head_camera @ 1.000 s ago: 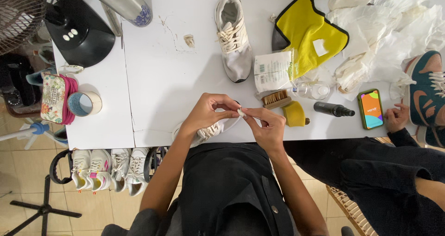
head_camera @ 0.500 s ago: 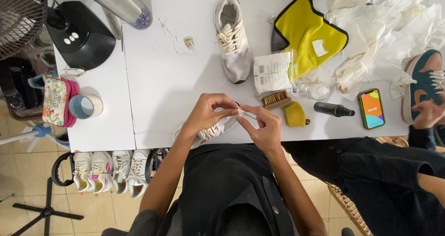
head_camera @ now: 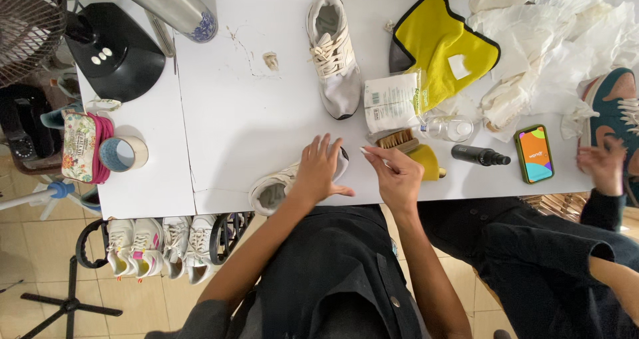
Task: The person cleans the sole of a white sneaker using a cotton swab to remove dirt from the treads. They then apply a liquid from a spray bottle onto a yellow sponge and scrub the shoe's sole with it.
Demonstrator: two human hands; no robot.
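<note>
In the head view, the person sits at a white surface (head_camera: 266,113) and works on a pale sneaker (head_camera: 279,187) that lies on its side at the near edge, just in front of the body. The left hand (head_camera: 318,171) lies flat on this sneaker with the fingers spread; its grip is released, it only presses the shoe down and does not close around it. The right hand (head_camera: 397,176) is just beside the toe of the shoe, and its grip is clenched on a small white thing (head_camera: 370,152), thin like a swab or a folded wipe; what it is exactly is too small to tell. The tip of this thing points toward the shoe but is apart from it.

The second sneaker (head_camera: 334,56) of the same pale colour stands farther away in the middle of the surface, and no hand is near it. A brush (head_camera: 397,139), a packet of wipes (head_camera: 390,101), a yellow cloth (head_camera: 442,49), a small clear bottle (head_camera: 451,127) and a dark bottle (head_camera: 480,155) lie to the right, with a phone (head_camera: 534,153) beyond them.

As a judgement, the work is somewhere in the middle: one shoe is under the hands, the other one waits, and how clean either is cannot be told. Another person's hand (head_camera: 602,166) at the far right touches a dark sneaker (head_camera: 616,103).
</note>
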